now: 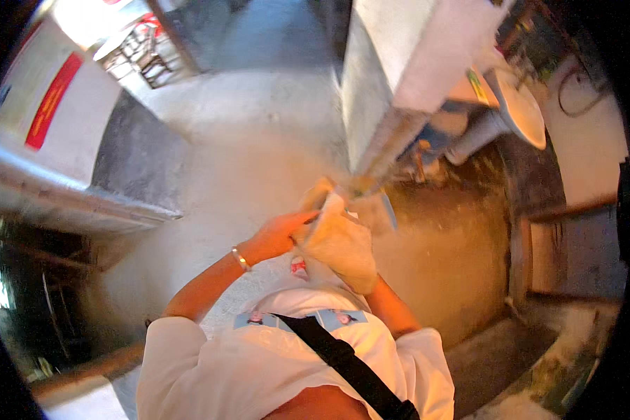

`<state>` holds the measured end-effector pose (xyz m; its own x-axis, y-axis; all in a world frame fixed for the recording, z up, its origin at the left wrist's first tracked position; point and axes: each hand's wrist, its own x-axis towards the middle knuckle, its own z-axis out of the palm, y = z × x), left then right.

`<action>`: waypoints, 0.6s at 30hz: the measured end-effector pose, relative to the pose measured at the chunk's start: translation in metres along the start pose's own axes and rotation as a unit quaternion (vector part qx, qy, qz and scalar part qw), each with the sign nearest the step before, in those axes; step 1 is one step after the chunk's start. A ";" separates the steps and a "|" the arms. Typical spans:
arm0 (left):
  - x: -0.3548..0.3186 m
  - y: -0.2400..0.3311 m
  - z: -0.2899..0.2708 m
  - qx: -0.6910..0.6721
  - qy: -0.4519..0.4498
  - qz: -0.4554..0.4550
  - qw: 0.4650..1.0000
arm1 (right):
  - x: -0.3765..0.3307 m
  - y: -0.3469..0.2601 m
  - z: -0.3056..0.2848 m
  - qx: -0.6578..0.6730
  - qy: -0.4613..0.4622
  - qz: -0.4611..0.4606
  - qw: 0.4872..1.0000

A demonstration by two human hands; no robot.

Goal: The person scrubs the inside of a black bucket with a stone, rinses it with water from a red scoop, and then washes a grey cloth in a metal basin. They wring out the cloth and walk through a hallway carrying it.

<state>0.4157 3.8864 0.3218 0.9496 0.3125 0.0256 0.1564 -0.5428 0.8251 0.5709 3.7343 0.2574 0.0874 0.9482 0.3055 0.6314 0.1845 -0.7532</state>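
Note:
In front of my waist is a pale beige, cloth-like thing (339, 248), loose and folded; whether it is a bag, a glove or a plain cloth I cannot make out. My left hand (280, 234), with a light bracelet (241, 259) on its wrist, grips the left edge of it. My right forearm (393, 302) runs up to its lower right side. The beige thing covers my right hand, so its fingers are hidden. Beyond it, blurred whitish and yellowish shapes show near its upper edge.
A white pedestal washbasin (518, 105) stands at the right, behind a wall end (381, 91). On the left is a low wall (136, 147) with a red banner (54, 101). Concrete floor (252, 119) leads to a doorway. A chair (147, 56) stands at the far left.

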 end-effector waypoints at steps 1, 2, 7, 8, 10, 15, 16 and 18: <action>0.000 -0.009 0.001 0.060 -0.027 -0.019 0.998 | 0.000 0.009 0.000 0.007 -0.009 0.004 1.000; -0.001 -0.014 0.005 0.127 -0.045 -0.040 0.990 | 0.003 0.020 0.000 0.015 -0.020 0.001 1.000; 0.011 -0.017 0.034 0.179 -0.080 -0.148 0.969 | -0.045 0.133 -0.015 0.021 -0.092 -0.085 0.992; 0.013 -0.012 0.041 0.191 -0.096 -0.191 0.958 | -0.067 0.161 -0.031 0.025 -0.120 -0.088 0.989; -0.001 -0.020 0.061 0.172 -0.013 -0.178 0.969 | -0.084 0.196 -0.067 0.049 -0.188 -0.036 0.980; -0.011 0.004 0.077 0.171 -0.011 -0.328 0.929 | -0.019 0.223 -0.182 0.015 -0.072 0.391 0.917; -0.013 0.000 0.082 0.178 -0.009 -0.353 0.918 | -0.017 0.250 -0.197 -0.033 0.067 0.407 0.910; -0.043 -0.010 0.100 0.176 0.062 -0.370 0.910 | 0.010 0.266 -0.206 -0.181 0.257 0.289 0.904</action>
<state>0.4006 3.8011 0.2557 0.5146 0.7672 -0.3828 0.8386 -0.3574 0.4111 0.8984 3.7395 0.1794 0.7719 0.5954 0.2226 0.5682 -0.4894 -0.6615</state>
